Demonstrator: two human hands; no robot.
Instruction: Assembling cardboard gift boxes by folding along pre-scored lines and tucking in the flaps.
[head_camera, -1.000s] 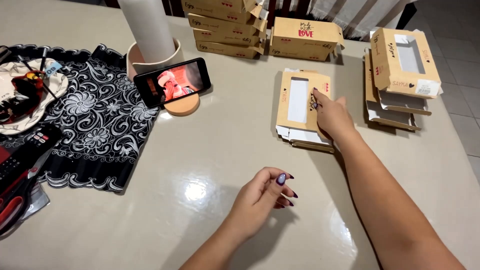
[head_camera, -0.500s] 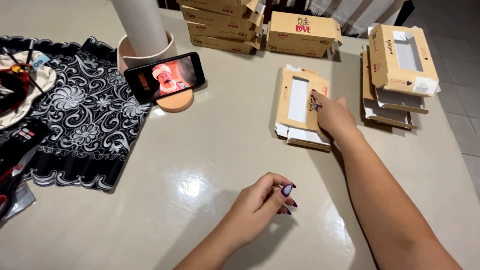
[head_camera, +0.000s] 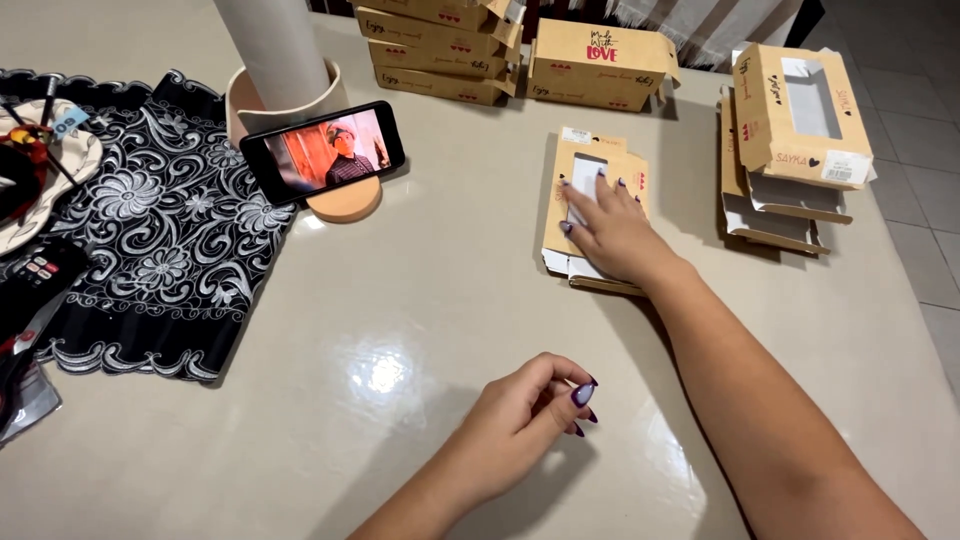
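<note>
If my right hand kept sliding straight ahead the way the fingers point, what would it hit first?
Probably the assembled brown box at the table's far edge. The right hand lies on the flat window boxes, fingers pointing away from you.

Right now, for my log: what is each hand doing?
Left hand: loosely curled on the table, holding nothing visible.
Right hand: open, flat on the stack of flat cardboard boxes.

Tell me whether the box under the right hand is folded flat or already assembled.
Folded flat. The windowed cardboard box lies thin against the table atop more flat blanks, with the right hand pressed on it.
</note>
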